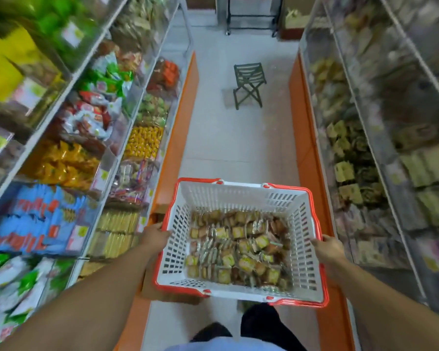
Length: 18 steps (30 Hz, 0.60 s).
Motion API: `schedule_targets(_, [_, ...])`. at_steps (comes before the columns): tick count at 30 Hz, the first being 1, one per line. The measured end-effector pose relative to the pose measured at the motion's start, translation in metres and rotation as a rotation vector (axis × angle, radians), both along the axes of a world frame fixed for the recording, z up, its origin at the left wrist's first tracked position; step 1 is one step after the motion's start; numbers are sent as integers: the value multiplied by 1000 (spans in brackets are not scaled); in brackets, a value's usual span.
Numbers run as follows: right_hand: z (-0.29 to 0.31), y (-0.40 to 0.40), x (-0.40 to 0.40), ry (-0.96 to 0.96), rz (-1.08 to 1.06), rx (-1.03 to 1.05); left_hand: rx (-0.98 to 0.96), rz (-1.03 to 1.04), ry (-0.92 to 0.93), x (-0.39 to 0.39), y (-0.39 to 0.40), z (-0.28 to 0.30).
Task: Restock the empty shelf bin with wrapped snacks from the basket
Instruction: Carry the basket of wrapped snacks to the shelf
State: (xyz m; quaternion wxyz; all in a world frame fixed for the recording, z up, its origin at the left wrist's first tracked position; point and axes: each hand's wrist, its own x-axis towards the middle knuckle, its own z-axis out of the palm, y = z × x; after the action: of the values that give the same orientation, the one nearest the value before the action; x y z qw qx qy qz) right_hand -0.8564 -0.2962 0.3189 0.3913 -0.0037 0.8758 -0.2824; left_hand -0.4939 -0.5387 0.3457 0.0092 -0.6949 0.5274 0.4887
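Left hand: the left hand (154, 235) grips the red rim on the nine o'clock side of the basket (180, 244), fingers curled over the edge, forearm running back toward seven o'clock.
Right hand: the right hand (328, 248) holds the opposite rim at three o'clock, fingers wrapped over it, forearm running back toward five o'clock.
Basket: white slotted plastic with a red rim, held level between both hands above the aisle floor (233, 145).
Wrapped snacks: the wrapped snacks (238, 249) lie in a loose layer over the basket's bottom, yellow and brown pieces in clear wrap; the walls above them are bare.
Left shelves: at nine to eleven o'clock of the basket, tiered clear bins (142, 143) hold packets in blue, orange, yellow, red and green.
Right shelves: at one to three o'clock, blurred clear-fronted shelves (365, 158) hold pale and brownish packs.
Stool: a small dark green folding stool (249, 84) stands on the floor at twelve o'clock, well apart from the basket.
Empty bin: which bin is empty cannot be told through the blur.
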Motion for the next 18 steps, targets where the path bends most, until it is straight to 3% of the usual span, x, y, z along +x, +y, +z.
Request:
schedule_targets(8, [34, -163, -120, 71, 121, -7, -52, 28, -87, -106, -117, 13])
schedule_targets(18, [22, -392, -234, 46, 147, 69, 2, 81, -57, -203, -315, -12])
